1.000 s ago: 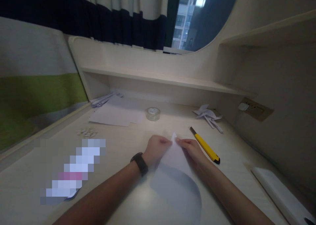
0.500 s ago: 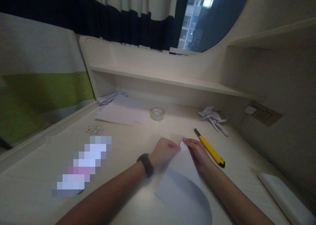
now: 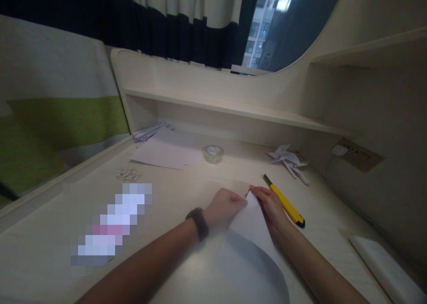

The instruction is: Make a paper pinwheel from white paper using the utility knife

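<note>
A sheet of white paper [image 3: 255, 237] curves between my forearms, its narrow corner pointing away from me. My left hand [image 3: 227, 206], with a dark watch [image 3: 199, 223] on the wrist, pinches the left edge close to that corner. At the tip, my right hand [image 3: 268, 204] grips the paper between thumb and fingers. Just right of this hand lies a yellow utility knife [image 3: 287, 205], its dark end pointing away. The fingertips partly cover the paper's corner.
A roll of clear tape [image 3: 213, 154] stands behind my hands. Paper sheets [image 3: 163, 148] and small white pieces [image 3: 127, 175] lie to the left, near a pixelated object [image 3: 111, 226]. A paper pinwheel [image 3: 283, 155] is at back right, below a wall socket [image 3: 358, 154].
The paper's lower left part has shifted slightly right and blurred. Both hands keep their pinch near the corner, and the whole view has moved a little.
</note>
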A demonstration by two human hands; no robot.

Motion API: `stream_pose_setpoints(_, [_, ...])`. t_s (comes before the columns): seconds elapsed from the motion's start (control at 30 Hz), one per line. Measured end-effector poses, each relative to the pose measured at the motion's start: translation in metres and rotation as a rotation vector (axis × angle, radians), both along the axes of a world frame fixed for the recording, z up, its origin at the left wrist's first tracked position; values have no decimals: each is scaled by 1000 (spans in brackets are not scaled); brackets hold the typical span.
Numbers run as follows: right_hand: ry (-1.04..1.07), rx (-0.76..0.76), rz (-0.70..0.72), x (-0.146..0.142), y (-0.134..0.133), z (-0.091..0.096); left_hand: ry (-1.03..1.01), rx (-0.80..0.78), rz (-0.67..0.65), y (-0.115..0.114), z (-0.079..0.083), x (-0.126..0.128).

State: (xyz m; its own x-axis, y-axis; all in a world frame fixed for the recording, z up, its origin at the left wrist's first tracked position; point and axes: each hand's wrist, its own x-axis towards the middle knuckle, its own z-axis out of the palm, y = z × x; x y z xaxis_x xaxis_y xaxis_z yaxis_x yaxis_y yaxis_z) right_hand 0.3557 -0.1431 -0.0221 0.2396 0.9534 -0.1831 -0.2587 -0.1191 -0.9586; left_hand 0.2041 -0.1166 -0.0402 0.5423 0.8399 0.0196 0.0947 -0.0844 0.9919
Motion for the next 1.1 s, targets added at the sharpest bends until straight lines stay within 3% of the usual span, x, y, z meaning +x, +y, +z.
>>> stream_pose_setpoints(0.2, [-122, 77, -4, -1, 1, -1, 43, 68, 26, 1, 0, -2])
stream_pose_setpoints(0.4, [-213, -70, 189, 1, -5, 4, 79, 153, 185, 12, -4, -6])
stream_pose_setpoints(0.5, [-246, -135, 214, 1, -7, 4, 87, 162, 245, 16, -5, -7])
stream_pose_setpoints(0.77, [-205, -158, 284, 6, -8, 10, 65, 146, 265, 18, -7, -9])
stream_pose_setpoints(1.1, [-332, -92, 149, 4, -3, -1, 19, 99, 271, 25, -6, -12])
